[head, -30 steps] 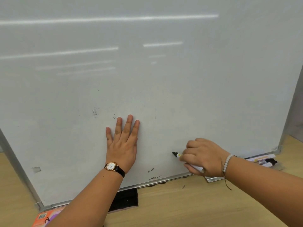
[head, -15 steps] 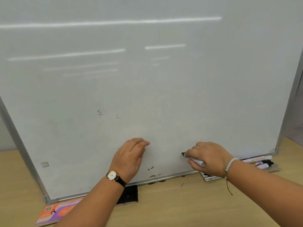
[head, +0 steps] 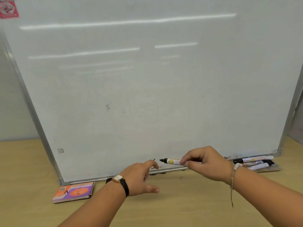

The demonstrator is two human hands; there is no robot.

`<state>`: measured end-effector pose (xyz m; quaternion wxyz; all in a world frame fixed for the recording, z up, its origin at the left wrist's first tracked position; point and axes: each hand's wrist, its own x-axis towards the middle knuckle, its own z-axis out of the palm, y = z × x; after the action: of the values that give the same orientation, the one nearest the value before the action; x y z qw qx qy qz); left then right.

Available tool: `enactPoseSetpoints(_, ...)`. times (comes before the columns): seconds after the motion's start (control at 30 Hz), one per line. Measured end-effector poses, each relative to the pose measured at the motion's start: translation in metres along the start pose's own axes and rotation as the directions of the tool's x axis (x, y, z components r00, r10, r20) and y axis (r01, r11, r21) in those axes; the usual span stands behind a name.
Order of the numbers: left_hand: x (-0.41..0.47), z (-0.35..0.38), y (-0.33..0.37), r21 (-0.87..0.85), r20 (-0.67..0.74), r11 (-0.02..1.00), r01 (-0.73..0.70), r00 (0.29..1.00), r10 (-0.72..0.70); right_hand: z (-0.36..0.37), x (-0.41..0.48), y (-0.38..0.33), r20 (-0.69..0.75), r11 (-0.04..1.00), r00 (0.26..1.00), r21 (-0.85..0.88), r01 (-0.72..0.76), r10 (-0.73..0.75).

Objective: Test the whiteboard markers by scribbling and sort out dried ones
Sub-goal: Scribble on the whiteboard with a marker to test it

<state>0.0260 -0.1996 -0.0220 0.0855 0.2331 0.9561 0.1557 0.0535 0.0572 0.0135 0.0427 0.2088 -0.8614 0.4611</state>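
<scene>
- Marker [head: 172,161]: uncapped, black tip pointing left, white barrel with a yellow label. It lies roughly level in the air, in front of the lower edge of the whiteboard [head: 147,87]. Cannot tell whether the tip touches the surface.
- Right hand [head: 206,161]: thumb and fingers are pinched round the marker's rear half, with the other fingers curled. A string of pale beads [head: 236,167] with a dangling cord is on the wrist.
- Left hand [head: 141,179]: holds nothing, fingers loosely bent, thumb sticking out to the right. It hovers over the table [head: 180,208] just in front of the board's bottom frame, to the left of and below the marker tip. A watch [head: 118,178] with a black strap and gold case is on the wrist.
- Board surface: mostly blank. There are small dark smudges [head: 108,106] near the middle and a few dark specks by the bottom edge close to the left fingertips. Ceiling lights reflect as pale streaks.
- The board stands on the wooden table, leaning back, in a metal frame. A red sticker [head: 9,9] is at the upper left corner.
- Spare markers [head: 253,162]: several lie side by side on a flat tray [head: 277,168] at the board's lower right corner, well apart from the held one.
- An orange and purple booklet [head: 73,192] lies flat on the table, just beside the board's lower left corner.
</scene>
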Motion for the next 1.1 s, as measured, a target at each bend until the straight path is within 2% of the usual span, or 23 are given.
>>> enactPoseSetpoints(0.2, -0.003, 0.006, 0.020, -0.113, -0.010, 0.994, 0.003, 1.000, -0.004, 0.004, -0.019, -0.001, 0.136, 0.964, 0.989, -0.251, 0.087, -0.054)
enactPoseSetpoints(0.37, -0.003, 0.011, 0.038, -0.119, 0.022, 0.993, -0.008, 1.000, 0.011, 0.009, -0.032, 0.007, 0.123, 0.944, 0.981, -0.278, 0.177, -0.148)
enactPoseSetpoints(0.5, -0.002, 0.016, 0.053, -0.034, 0.074, 0.999, -0.017, 0.997, 0.020, 0.012, -0.043, 0.011, 0.148, 0.902, 0.957, -0.327, 0.284, -0.248)
enactPoseSetpoints(0.7, -0.005, 0.029, 0.086, 0.063, 0.066, 0.997, -0.054, 0.997, 0.050, 0.014, -0.059, 0.019, 0.139, 0.917, 0.943, -0.227, 0.328, -0.303)
enactPoseSetpoints(0.93, -0.008, 0.043, 0.113, 0.061, -0.003, 0.998, -0.022, 1.000, 0.023, 0.015, -0.068, 0.030, 0.007, 0.962, 0.968, -0.113, 0.249, -0.250)
enactPoseSetpoints(1.1, -0.012, 0.059, 0.111, 0.043, -0.065, 0.998, -0.037, 0.997, 0.040, 0.011, -0.062, 0.033, 0.120, 0.959, 0.967, -0.153, 0.240, -0.223)
